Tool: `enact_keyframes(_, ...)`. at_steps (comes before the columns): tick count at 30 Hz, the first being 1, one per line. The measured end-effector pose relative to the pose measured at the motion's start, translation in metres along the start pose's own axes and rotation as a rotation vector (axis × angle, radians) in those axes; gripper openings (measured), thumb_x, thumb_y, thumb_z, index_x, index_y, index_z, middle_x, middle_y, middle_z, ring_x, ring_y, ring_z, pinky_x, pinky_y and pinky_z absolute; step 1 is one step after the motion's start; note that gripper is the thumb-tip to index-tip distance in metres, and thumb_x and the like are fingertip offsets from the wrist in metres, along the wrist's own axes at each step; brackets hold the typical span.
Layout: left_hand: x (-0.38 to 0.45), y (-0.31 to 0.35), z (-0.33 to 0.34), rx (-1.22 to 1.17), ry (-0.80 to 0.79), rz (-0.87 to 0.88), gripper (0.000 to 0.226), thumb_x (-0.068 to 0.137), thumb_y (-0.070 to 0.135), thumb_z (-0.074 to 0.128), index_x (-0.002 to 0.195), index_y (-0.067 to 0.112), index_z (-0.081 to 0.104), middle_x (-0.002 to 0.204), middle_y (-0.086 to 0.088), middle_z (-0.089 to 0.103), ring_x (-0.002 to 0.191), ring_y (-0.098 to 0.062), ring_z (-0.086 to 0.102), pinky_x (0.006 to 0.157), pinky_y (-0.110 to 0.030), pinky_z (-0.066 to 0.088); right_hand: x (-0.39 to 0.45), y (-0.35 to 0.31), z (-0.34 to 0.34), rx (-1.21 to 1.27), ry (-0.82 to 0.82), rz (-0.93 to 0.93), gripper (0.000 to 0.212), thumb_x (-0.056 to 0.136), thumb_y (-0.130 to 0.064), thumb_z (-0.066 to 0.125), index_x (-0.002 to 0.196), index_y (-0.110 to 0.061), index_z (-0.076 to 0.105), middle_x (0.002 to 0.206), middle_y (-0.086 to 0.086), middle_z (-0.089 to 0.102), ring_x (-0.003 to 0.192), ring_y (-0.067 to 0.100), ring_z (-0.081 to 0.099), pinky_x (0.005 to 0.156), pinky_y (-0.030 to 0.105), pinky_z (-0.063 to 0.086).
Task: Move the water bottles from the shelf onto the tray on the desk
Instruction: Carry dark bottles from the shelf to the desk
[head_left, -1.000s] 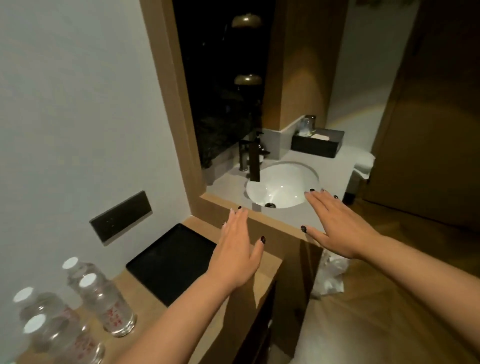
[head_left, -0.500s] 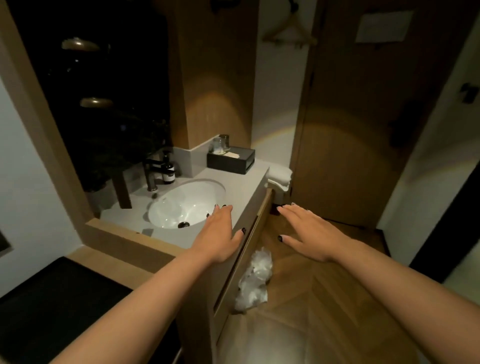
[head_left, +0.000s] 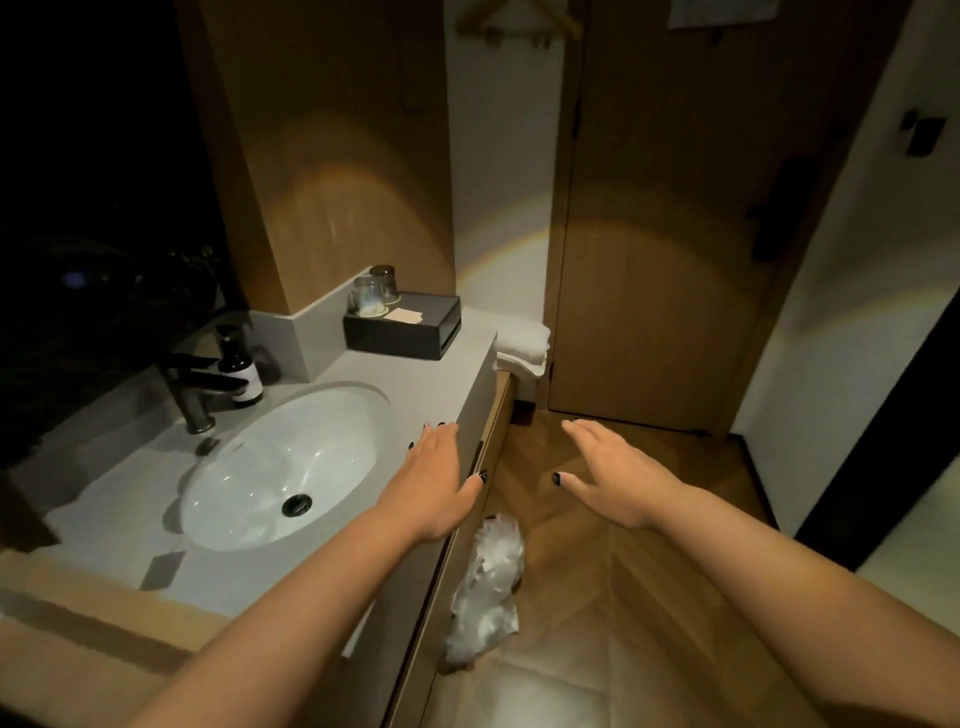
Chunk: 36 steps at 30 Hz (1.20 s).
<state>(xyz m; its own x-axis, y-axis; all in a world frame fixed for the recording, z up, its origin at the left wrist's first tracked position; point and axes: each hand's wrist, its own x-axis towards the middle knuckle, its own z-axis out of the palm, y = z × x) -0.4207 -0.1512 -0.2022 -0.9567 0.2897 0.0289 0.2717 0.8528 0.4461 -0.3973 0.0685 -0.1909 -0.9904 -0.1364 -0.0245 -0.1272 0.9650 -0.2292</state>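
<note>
Both hands are flat, fingers straight, holding nothing: the left hand (head_left: 434, 480) above the vanity counter (head_left: 436, 374) edge, the right hand (head_left: 613, 475) over the wooden floor (head_left: 649, 597). No bottles or tray show here.

White sink (head_left: 280, 467), black faucet (head_left: 200, 387), folded towel (head_left: 524, 345).

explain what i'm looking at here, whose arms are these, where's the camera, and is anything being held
This is no machine. A person wears a wide-angle camera on the head, so you look down along their two bare arms. The left hand and the right hand are both stretched out flat and hold nothing. Below the left hand is a grey counter with a white sink, a dark tap, a pump bottle and a black box bearing glasses. Folded towels sit at the far end. A crumpled plastic bag hangs beside the cabinet. No water bottles or tray show here.
</note>
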Motion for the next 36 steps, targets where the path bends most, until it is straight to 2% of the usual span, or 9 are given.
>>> enact_keyframes(9, 0.182, -0.017, -0.002, -0.034, -0.038, 0.052, 0.070, 0.096, 0.038, 0.047, 0.151, 0.017, 0.009, 0.161, -0.004, 0.010, 0.148, -0.021, 0.004, 0.118, -0.040, 0.018, 0.161, 0.053, -0.017, 0.102, 0.045, 0.116, 0.068, 0.094, -0.045, 0.044, 0.150, -0.020, 0.015, 0.158, -0.001, 0.017, 0.144, 0.016, 0.019, 0.115, 0.034, 0.026)
enact_keyframes(17, 0.295, 0.002, 0.016, -0.071, -0.098, 0.047, 0.069, 0.095, 0.038, 0.049, 0.149, 0.018, 0.012, 0.161, -0.005, 0.010, 0.147, -0.023, 0.014, 0.116, -0.041, 0.027, 0.258, 0.126, -0.031, 0.113, 0.010, 0.197, 0.070, 0.093, -0.045, 0.047, 0.150, -0.018, 0.015, 0.158, 0.002, 0.017, 0.144, 0.018, 0.020, 0.116, 0.035, 0.025)
enact_keyframes(21, 0.363, 0.015, 0.036, -0.067, -0.102, 0.059, 0.069, 0.095, 0.039, 0.048, 0.150, 0.016, 0.012, 0.160, -0.005, 0.011, 0.148, -0.022, 0.011, 0.116, -0.040, 0.026, 0.307, 0.172, -0.040, 0.127, 0.025, 0.177, 0.070, 0.094, -0.045, 0.047, 0.150, -0.019, 0.015, 0.158, 0.001, 0.016, 0.145, 0.017, 0.019, 0.115, 0.034, 0.024)
enact_keyframes(24, 0.421, 0.032, 0.052, -0.085, -0.104, 0.047, 0.070, 0.096, 0.037, 0.047, 0.150, 0.012, 0.010, 0.161, -0.007, 0.010, 0.148, -0.020, 0.003, 0.118, -0.037, 0.019, 0.347, 0.213, -0.052, 0.144, 0.014, 0.151, 0.069, 0.094, -0.044, 0.047, 0.151, -0.020, 0.014, 0.159, 0.000, 0.015, 0.145, 0.017, 0.018, 0.116, 0.034, 0.023)
enact_keyframes(31, 0.549, 0.074, 0.089, -0.181, -0.113, -0.099, 0.071, 0.096, 0.035, 0.048, 0.150, 0.014, 0.009, 0.160, -0.008, 0.009, 0.148, -0.021, 0.003, 0.119, -0.037, 0.017, 0.444, 0.326, -0.078, 0.280, -0.058, 0.156, 0.068, 0.095, -0.039, 0.048, 0.150, -0.017, 0.015, 0.159, 0.002, 0.015, 0.145, 0.017, 0.017, 0.115, 0.031, 0.021)
enact_keyframes(36, 0.616, 0.070, 0.107, -0.197, -0.107, -0.212, 0.073, 0.095, 0.037, 0.049, 0.150, 0.012, 0.010, 0.160, -0.009, 0.012, 0.148, -0.021, 0.005, 0.118, -0.036, 0.015, 0.518, 0.373, -0.088, 0.286, -0.104, 0.094, 0.068, 0.095, -0.040, 0.048, 0.150, -0.019, 0.015, 0.158, 0.001, 0.016, 0.144, 0.016, 0.020, 0.114, 0.029, 0.021)
